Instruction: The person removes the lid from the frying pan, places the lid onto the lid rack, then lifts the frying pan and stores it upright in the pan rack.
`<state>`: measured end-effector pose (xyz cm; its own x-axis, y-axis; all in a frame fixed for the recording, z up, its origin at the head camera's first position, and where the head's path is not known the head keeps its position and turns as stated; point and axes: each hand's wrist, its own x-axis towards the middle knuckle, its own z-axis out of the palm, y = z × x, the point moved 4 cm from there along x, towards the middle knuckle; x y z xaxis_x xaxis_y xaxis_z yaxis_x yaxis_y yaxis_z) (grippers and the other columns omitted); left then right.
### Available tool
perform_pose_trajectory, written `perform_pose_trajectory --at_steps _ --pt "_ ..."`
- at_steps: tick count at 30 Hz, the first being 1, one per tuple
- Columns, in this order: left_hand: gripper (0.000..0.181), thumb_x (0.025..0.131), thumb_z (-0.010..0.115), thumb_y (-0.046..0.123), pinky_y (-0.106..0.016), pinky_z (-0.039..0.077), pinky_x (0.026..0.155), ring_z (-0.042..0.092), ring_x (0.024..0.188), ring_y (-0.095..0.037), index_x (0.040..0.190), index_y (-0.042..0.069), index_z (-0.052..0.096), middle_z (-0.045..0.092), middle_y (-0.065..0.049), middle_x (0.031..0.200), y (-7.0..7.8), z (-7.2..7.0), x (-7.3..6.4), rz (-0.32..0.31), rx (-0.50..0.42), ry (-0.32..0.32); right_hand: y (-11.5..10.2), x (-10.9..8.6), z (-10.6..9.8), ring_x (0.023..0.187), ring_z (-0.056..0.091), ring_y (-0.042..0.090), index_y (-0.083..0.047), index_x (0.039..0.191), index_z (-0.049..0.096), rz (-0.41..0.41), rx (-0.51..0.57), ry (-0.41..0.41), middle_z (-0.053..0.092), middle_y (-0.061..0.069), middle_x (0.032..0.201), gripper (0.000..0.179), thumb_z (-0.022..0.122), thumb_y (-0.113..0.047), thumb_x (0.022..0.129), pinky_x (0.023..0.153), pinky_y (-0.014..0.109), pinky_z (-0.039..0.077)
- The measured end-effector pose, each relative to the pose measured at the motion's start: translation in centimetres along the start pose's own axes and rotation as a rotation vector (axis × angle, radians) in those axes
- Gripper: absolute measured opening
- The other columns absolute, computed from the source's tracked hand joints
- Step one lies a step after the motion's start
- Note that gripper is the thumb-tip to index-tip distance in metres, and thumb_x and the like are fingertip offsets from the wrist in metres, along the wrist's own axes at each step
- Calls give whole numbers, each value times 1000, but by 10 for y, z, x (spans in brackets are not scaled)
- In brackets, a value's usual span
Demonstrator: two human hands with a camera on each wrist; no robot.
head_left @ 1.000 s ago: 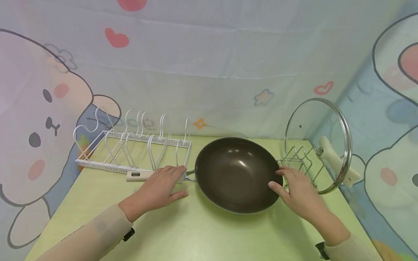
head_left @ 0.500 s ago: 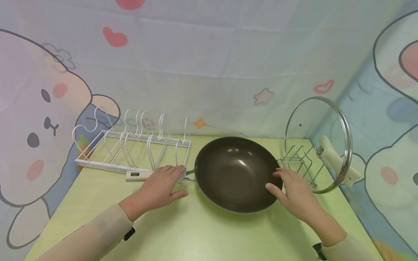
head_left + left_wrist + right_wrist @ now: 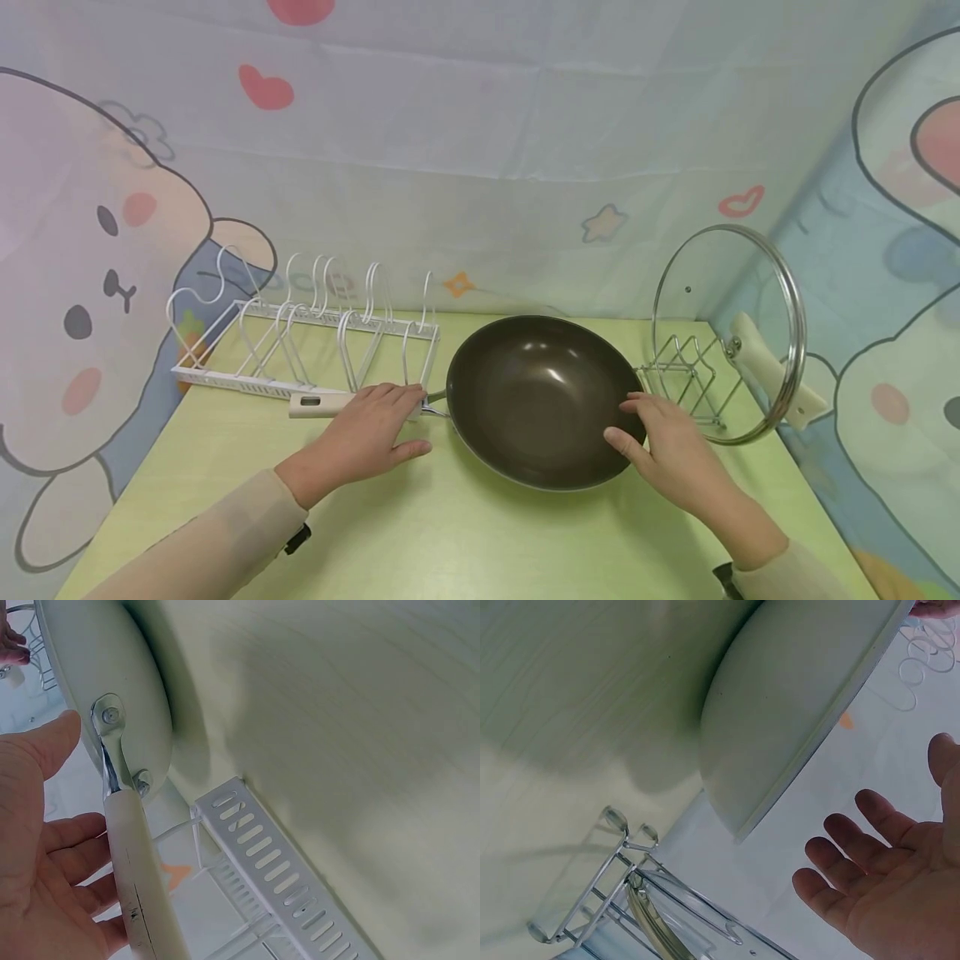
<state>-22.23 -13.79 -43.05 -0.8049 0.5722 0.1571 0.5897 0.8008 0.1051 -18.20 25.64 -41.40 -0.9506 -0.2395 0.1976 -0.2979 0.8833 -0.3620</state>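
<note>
A dark-brown wok point(image 3: 540, 408) with a pale outside point(image 3: 787, 690) sits on the table, its cream handle point(image 3: 318, 406) pointing left. My left hand point(image 3: 371, 429) lies over the handle in the head view. Seen from the left wrist, its fingers reach loosely along the handle point(image 3: 142, 877), with the thumb held apart. At the wok's right rim is my right hand point(image 3: 678, 454), thumb and fingers spread. The right wrist view shows that hand point(image 3: 885, 877) with relaxed fingers, a gap between it and the wok, holding nothing.
Back left, a white pan rack point(image 3: 300, 387) with upright loops stands behind the handle. A glass lid point(image 3: 797, 333) with a cream knob handle point(image 3: 776, 371) leans upright in a small wire rack point(image 3: 697, 375) at right. A printed cloth point(image 3: 480, 125) hangs behind the table point(image 3: 480, 542).
My right hand has shifted slightly left, farther over the wok's right rim. The left hand and the wok have stayed in place.
</note>
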Motion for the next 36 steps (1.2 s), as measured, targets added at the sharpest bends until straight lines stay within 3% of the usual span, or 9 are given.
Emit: perform_pose_trajectory --at_steps 36 --pt "73 97 77 50 -56 49 115 64 131 -37 149 4 54 67 -14 145 -4 9 6 -6 7 -16 -5 0 13 147 45 52 0 142 60 15 42 -32 53 24 157 59 60 -48 108 116 73 39"
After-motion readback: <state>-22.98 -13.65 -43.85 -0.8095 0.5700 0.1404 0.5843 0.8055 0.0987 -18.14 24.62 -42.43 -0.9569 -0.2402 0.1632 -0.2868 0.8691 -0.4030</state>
